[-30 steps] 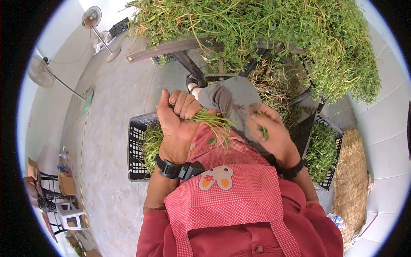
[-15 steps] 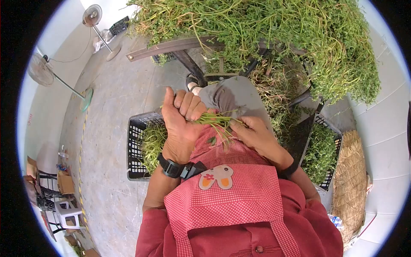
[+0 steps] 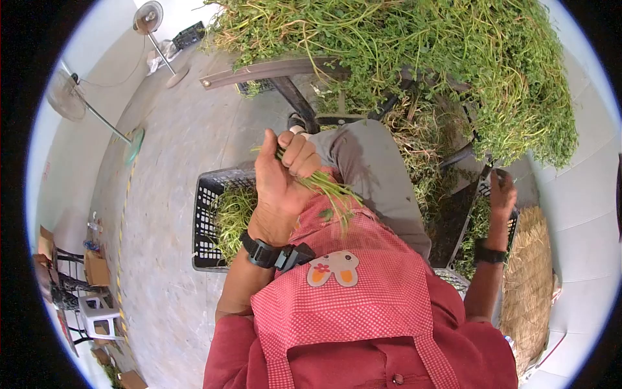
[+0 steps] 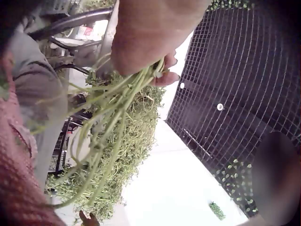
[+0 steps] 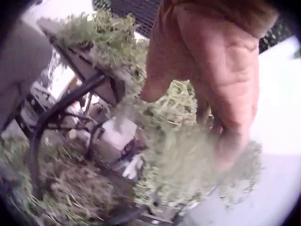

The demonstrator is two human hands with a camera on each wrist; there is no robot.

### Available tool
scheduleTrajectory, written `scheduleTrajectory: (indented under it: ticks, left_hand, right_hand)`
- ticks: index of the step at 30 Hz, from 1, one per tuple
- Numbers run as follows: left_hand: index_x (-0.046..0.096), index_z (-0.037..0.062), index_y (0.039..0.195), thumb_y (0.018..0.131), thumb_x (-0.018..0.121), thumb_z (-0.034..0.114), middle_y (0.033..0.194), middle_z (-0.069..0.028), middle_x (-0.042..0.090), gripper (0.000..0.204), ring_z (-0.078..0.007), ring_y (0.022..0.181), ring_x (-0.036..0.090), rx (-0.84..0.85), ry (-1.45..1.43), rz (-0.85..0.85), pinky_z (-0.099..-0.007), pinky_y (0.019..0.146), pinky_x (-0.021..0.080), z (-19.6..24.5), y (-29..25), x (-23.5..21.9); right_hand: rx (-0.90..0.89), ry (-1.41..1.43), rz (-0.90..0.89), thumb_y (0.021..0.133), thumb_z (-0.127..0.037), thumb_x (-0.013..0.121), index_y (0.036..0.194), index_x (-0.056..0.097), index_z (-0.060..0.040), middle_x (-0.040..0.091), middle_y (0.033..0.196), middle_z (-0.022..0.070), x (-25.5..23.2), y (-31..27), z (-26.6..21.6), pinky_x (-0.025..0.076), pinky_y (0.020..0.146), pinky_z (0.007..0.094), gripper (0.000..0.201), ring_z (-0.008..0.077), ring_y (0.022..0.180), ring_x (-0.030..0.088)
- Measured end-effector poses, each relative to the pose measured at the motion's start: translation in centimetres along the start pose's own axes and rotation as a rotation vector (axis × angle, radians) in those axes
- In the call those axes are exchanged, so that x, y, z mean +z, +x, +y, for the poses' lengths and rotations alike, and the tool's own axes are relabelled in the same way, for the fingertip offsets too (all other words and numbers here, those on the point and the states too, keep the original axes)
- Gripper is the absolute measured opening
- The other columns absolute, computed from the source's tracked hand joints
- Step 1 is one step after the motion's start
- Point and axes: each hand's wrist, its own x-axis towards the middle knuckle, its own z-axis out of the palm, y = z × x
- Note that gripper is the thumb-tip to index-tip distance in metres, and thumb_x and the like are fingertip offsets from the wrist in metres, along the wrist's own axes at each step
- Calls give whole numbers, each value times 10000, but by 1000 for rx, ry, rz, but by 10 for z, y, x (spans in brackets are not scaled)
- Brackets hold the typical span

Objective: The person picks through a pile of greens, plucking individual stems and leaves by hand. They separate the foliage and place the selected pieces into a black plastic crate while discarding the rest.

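Note:
My left hand (image 3: 284, 175) grips a small bunch of thin green stems (image 3: 329, 188) over the lap. In the left wrist view the stems (image 4: 115, 110) trail loosely out below the palm. Far to the right, my right hand (image 3: 502, 194) is over the right-hand black crate of leafy greens (image 3: 476, 223). The right wrist view shows that hand (image 5: 207, 70) with thumb and fingers apart and nothing seen between them; the greens behind it are blurred.
A large heap of leafy stems (image 3: 402, 58) covers the table ahead and hangs over its edge. Left of the lap is a black crate (image 3: 202, 223) with stems. Dry stems (image 3: 421, 139) lie under the table. A straw bundle (image 3: 528, 272) is at the right. Two fans (image 3: 149, 18) stand far left.
The right hand moved from beside the stem bunch at the lap out to the right, over the right crate. The left hand keeps its grip on the stems and has shifted slightly right.

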Motion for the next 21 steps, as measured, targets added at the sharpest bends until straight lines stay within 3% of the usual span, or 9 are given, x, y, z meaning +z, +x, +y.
scheduleTrajectory:
  ticks: [1,4,6,8,10,12,15,17,21]
  left_hand:
    - [410,86,736,972,341,372,557,23,274,378,-99,503,280,-27,-42,-6,-246,446,296,-1,1,0]
    - [457,75,802,963,335,420,625,-30,397,399,-176,578,421,-25,-10,-38,-318,651,439,-10,4,4]
    - [471,72,818,962,333,417,658,-54,468,398,-213,630,502,14,85,43,-356,740,482,-17,2,6]
    - [496,53,846,965,332,395,790,-88,558,398,-253,811,568,-1,192,51,-425,931,436,-18,7,2]
    - [501,52,851,966,330,392,867,-106,584,397,-267,894,574,-7,192,38,-438,956,425,-18,10,-7]
    - [506,51,857,966,328,389,944,-123,611,397,-281,977,581,-5,194,36,-451,981,415,-18,9,-13]
    - [502,55,866,968,318,390,983,-120,612,395,-286,1005,575,10,182,68,-447,992,409,-21,10,-15]
    - [494,60,876,974,300,387,1009,-116,612,392,-289,1018,570,4,156,176,-445,990,414,-21,10,-15]
    - [488,64,885,975,297,386,1036,-117,606,385,-286,1055,554,42,158,173,-440,987,417,-24,10,-21]
  right_hand:
    - [-79,-392,87,808,-222,652,1181,515,-4,589,1122,188,-21,10,10,491,777,365,453,268,983,596]
    - [-255,-631,286,803,-207,668,1216,493,-3,564,1176,184,-42,21,23,490,803,373,493,242,1041,574]
    - [-132,186,29,791,-167,676,1218,511,-27,574,1169,177,-24,24,-1,471,847,385,479,229,1060,566]
    - [-170,353,-292,781,-149,680,1195,537,-39,584,1150,180,0,3,-57,444,887,372,451,242,1062,571]
    - [-546,273,-269,770,-142,682,1162,560,-28,600,1126,161,6,-52,-167,439,891,343,426,209,1047,578]
    - [-525,515,-537,755,-146,692,1206,523,-42,596,1119,168,13,-86,-222,438,895,338,492,236,1043,580]
    - [-637,610,-603,746,-168,696,1254,471,-60,595,1078,171,32,-119,-262,446,888,361,566,292,1029,578]
    - [-757,593,-484,766,-164,668,1286,431,-84,586,1033,176,39,-132,-277,465,855,377,577,345,1005,571]
    - [-731,503,-536,800,-136,618,1266,461,-101,576,1012,182,59,-139,-265,487,787,387,493,356,930,584]
